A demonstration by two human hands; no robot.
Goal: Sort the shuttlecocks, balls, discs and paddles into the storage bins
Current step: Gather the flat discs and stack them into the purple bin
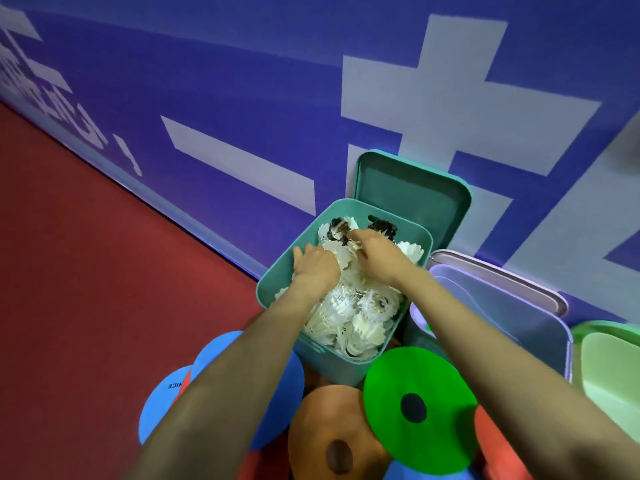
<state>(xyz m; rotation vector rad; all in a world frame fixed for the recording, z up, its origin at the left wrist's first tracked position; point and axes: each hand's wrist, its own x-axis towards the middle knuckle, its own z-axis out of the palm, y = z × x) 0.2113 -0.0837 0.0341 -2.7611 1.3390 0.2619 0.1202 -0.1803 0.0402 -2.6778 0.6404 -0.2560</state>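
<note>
The shuttlecocks (353,323) are heaped in the teal bin (277,284), beyond the discs (398,375) left on the near floor (104,271). The left hand (313,268) is laid flat on them, likely to pack them down; the right hand (377,254) is curled among them (whether one is gripped cannot be told).

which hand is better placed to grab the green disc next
Right, probably. The right hand and left hand are both in the teal bin of shuttlecocks, but the green disc lies beside the right forearm, while the left arm passes over the blue discs on the far side.
</note>
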